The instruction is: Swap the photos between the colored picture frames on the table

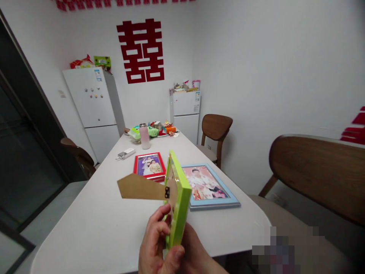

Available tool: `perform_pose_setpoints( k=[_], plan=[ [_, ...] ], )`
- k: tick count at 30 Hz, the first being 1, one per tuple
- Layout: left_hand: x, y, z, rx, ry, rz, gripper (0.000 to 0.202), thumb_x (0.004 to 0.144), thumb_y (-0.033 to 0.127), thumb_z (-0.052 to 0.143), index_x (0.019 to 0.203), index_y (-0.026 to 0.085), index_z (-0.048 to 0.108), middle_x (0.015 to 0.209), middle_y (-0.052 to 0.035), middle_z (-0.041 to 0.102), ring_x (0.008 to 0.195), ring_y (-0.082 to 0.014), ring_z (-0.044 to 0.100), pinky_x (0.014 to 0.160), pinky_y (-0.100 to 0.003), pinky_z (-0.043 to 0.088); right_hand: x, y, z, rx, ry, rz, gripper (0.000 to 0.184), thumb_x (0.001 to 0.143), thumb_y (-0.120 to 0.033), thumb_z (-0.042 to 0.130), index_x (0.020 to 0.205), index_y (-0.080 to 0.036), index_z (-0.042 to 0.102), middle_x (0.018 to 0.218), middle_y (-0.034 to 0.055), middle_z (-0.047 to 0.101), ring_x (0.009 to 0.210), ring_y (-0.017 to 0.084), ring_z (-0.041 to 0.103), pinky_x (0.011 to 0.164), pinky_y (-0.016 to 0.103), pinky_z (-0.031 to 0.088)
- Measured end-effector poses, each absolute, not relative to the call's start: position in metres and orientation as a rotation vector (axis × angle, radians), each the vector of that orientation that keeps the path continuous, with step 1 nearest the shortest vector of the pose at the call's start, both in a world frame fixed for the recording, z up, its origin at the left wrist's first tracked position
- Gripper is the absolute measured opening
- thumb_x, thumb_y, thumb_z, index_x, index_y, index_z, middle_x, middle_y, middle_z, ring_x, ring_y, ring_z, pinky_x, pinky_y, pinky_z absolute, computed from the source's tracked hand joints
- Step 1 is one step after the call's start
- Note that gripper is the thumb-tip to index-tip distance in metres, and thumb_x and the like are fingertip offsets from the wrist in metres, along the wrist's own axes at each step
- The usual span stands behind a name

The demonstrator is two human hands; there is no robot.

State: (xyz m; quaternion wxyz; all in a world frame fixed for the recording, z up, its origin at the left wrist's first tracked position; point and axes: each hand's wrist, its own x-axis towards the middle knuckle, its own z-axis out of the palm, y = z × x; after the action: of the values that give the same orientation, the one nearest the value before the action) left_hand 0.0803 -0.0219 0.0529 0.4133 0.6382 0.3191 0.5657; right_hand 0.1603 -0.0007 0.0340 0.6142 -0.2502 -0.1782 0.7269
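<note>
A lime-green picture frame (182,201) is held upright and nearly edge-on above the near part of the table. Its brown backing faces left, and a cardboard stand (141,187) sticks out from it on a small black hinge. My left hand (155,239) is closed around the lower edge, thumb at the near side and fingers against the back. On the other side, my right hand (195,247) grips the frame, its fingers mostly hidden behind it. Beyond lie a red-framed photo (149,166) and a light-blue-framed photo (209,185), both flat on the table.
The white table (94,224) carries a pink bottle (144,137), a small white-and-grey device (126,153) and a pile of packets (159,130) at its far end. Wooden chairs (216,127) stand along both sides. Two white fridges (91,102) stand at the back.
</note>
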Motion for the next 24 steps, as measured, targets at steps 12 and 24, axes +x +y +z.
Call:
perform_pose_setpoints(
  k=[12, 24],
  plan=[
    [0.105, 0.015, 0.095, 1.184, 0.681, 1.215, 0.055, 0.066, 0.033, 0.062, 0.114, 0.015, 0.040, 0.109, -0.0092, 0.056, 0.096, -0.0221, 0.054, 0.079, -0.032, 0.046, 0.299, 0.044, 0.064, -1.159, -0.795, 1.132, 0.052, 0.068, -0.029, 0.055, 0.118, -0.025, 0.042, 0.083, 0.0019, 0.066, 0.062, 0.017, 0.062, 0.051, 0.028, 0.048],
    [0.157, 0.060, 0.024, 1.790, 1.128, 1.030, 0.021, 0.071, 0.022, 0.049, 0.091, 0.016, 0.056, 0.095, -0.0062, 0.062, 0.091, -0.0205, 0.055, 0.082, -0.034, 0.040, 0.387, 0.089, 0.034, -1.856, -1.150, 0.667, 0.048, 0.069, -0.023, 0.052, 0.113, -0.006, 0.048, 0.077, 0.0084, 0.066, 0.056, 0.013, 0.058, 0.051, 0.023, 0.043]
  ],
)
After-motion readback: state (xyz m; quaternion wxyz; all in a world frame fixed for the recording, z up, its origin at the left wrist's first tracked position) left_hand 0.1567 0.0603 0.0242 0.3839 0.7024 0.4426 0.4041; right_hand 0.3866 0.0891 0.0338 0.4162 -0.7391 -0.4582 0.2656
